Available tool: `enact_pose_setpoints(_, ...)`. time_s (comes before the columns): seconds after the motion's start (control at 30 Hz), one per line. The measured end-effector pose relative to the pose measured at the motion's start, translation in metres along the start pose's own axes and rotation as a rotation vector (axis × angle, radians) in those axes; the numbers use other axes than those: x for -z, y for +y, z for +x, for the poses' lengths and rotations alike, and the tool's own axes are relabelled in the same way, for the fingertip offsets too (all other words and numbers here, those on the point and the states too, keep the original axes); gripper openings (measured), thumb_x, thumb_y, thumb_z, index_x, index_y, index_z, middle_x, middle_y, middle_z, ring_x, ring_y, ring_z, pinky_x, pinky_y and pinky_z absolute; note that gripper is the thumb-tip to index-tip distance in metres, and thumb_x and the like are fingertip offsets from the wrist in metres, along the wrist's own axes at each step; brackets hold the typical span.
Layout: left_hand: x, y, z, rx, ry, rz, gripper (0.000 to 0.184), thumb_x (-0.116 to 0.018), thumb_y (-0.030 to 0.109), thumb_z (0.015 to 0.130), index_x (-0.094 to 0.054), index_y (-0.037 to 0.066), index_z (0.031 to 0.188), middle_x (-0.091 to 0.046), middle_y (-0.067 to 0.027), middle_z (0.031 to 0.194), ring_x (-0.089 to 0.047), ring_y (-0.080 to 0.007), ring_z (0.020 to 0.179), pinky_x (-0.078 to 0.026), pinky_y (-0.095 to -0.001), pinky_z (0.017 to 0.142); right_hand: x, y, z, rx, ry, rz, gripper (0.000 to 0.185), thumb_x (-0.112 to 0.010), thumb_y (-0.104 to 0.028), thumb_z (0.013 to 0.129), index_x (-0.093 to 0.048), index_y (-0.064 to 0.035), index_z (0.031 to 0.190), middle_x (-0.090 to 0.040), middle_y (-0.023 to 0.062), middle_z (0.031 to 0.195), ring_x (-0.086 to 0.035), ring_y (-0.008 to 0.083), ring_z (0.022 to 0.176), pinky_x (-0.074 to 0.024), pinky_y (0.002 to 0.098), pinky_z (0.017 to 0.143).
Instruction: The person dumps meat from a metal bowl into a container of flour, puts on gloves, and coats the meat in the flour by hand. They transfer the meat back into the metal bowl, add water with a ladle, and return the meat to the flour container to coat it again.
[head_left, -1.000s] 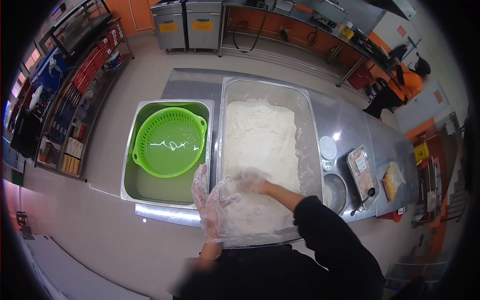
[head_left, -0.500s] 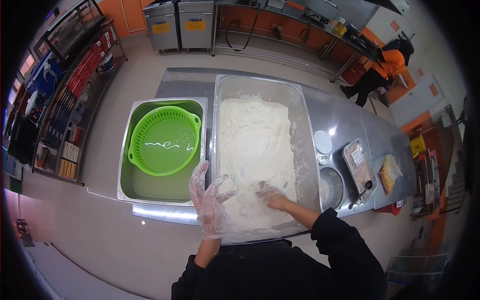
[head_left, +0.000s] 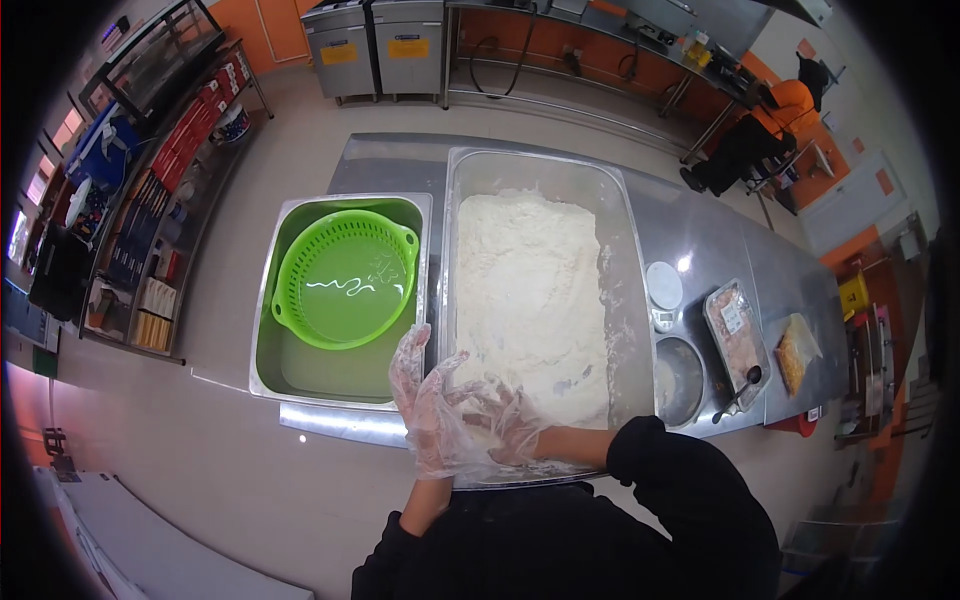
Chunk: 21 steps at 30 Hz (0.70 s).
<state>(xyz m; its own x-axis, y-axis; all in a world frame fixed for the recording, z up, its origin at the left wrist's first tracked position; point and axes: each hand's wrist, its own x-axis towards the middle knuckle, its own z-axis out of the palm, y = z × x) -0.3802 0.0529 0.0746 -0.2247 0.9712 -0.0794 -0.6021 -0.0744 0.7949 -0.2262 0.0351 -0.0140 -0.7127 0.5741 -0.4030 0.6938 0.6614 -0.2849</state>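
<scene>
A deep steel tray (head_left: 625,300) holds a wide bed of white flour (head_left: 530,280). Over the tray's near left corner is my left hand (head_left: 428,415), in a clear plastic glove, its fingers spread and the thumb side towards the flour. My right hand (head_left: 515,428), gloved too, is right beside it above the near end of the flour; the crinkled gloves overlap in view. Whether the right fingers grip anything is hidden. Left of the tray, a green colander (head_left: 290,285) sits in cloudy liquid inside a steel basin (head_left: 262,350).
On the right of the steel table (head_left: 690,225) are a white scale (head_left: 663,285), a steel bowl (head_left: 690,400), a pack of raw meat (head_left: 735,335) with a black ladle (head_left: 745,385), and a bag of orange-yellow food (head_left: 793,360). A person in orange (head_left: 785,110) is at the far right.
My right hand has moved left and nearer, from the flour to beside my left hand. The left hand remains spread at the tray's corner. The whole view has shifted slightly.
</scene>
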Motion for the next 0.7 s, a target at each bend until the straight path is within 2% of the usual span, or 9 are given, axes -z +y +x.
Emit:
enact_pose_setpoints(0.07, 0.004, -0.004, 0.001, -0.009, 0.008, -0.023, 0.052, -0.043, 0.002, 0.083, -0.026, 0.006, 0.133, -0.032, -0.0155, 0.135, -0.055, -0.0333, 0.102, -0.059, -0.0379, 0.065, -0.013, 0.010, 0.009, 0.046, -0.003, -0.151, 0.063, -0.043, -0.055, 0.081, -0.031, -0.0297, 0.137, -0.021, 0.0116, 0.146, -0.017, 0.0456, 0.129, -0.0165, 0.0652, 0.098)
enact_pose_setpoints(0.17, 0.005, -0.006, 0.003, -0.009, 0.011, -0.013, 0.052, -0.042, 0.000, 0.083, -0.026, 0.006, 0.133, -0.032, -0.0154, 0.135, -0.055, -0.0335, 0.103, -0.059, -0.0370, 0.065, -0.038, 0.010, 0.019, -0.055, -0.031, -0.288, 0.064, -0.042, -0.058, 0.080, -0.033, -0.0292, 0.135, -0.029, 0.0120, 0.142, -0.024, 0.0445, 0.127, -0.0235, 0.0627, 0.095)
enact_pose_setpoints(0.27, 0.005, -0.006, 0.001, -0.016, 0.028, -0.017, 0.052, -0.045, 0.003, 0.083, -0.027, 0.004, 0.132, -0.034, -0.0162, 0.133, -0.056, -0.0319, 0.102, -0.059, -0.0355, 0.064, -0.032, 0.014, 0.029, -0.035, -0.039, -0.318, 0.060, -0.043, -0.058, 0.080, -0.039, -0.0264, 0.131, -0.037, 0.0113, 0.137, -0.041, 0.0416, 0.117, -0.0333, 0.0587, 0.091)
enact_pose_setpoints(0.37, 0.005, -0.005, 0.000, -0.025, 0.042, -0.037, 0.052, -0.045, 0.003, 0.082, -0.029, 0.003, 0.131, -0.036, -0.0167, 0.131, -0.057, -0.0306, 0.101, -0.060, -0.0345, 0.062, -0.045, 0.041, 0.048, -0.206, 0.008, 0.051, 0.055, -0.043, -0.053, 0.083, -0.045, -0.0197, 0.127, -0.049, 0.0132, 0.123, -0.053, 0.0330, 0.102, -0.0415, 0.0479, 0.086)
enact_pose_setpoints(0.47, 0.006, -0.008, 0.000, -0.042, 0.032, -0.079, 0.049, -0.045, 0.002, 0.082, -0.031, 0.003, 0.129, -0.038, -0.0166, 0.129, -0.057, -0.0302, 0.099, -0.060, -0.0340, 0.061, 0.022, 0.029, 0.038, -0.535, 0.058, 0.227, 0.055, -0.042, -0.051, 0.085, -0.047, -0.0127, 0.125, -0.056, 0.0159, 0.110, -0.058, 0.0282, 0.093, -0.0443, 0.0399, 0.084)
enact_pose_setpoints(0.57, 0.013, -0.009, 0.002, -0.035, -0.007, -0.121, 0.049, -0.043, 0.000, 0.083, -0.030, 0.005, 0.129, -0.035, -0.0154, 0.130, -0.056, -0.0309, 0.101, -0.059, -0.0365, 0.065, -0.006, 0.069, 0.031, -0.574, 0.270, 0.281, 0.057, -0.041, -0.051, 0.087, -0.047, -0.0075, 0.124, -0.059, 0.0183, 0.107, -0.056, 0.0276, 0.100, -0.0428, 0.0365, 0.087)
enact_pose_setpoints(0.67, 0.013, -0.006, 0.002, -0.011, -0.010, -0.140, 0.049, -0.042, 0.000, 0.083, -0.029, 0.006, 0.129, -0.034, -0.0146, 0.131, -0.056, -0.0307, 0.102, -0.059, -0.0382, 0.068, 0.024, 0.072, 0.003, -0.588, 0.210, 0.887, 0.049, -0.049, -0.040, 0.088, -0.049, 0.0009, 0.115, -0.058, 0.0169, 0.105, -0.053, 0.0269, 0.102, -0.0429, 0.0346, 0.085)
enact_pose_setpoints(0.7, 0.012, -0.005, 0.001, -0.003, -0.008, -0.141, 0.049, -0.042, 0.000, 0.083, -0.029, 0.006, 0.129, -0.035, -0.0145, 0.131, -0.056, -0.0303, 0.102, -0.059, -0.0384, 0.068, 0.007, 0.079, -0.005, -0.331, 0.472, 1.001, 0.050, -0.053, -0.037, 0.086, -0.048, 0.0010, 0.119, -0.058, 0.0183, 0.107, -0.053, 0.0296, 0.102, -0.0416, 0.0347, 0.087)
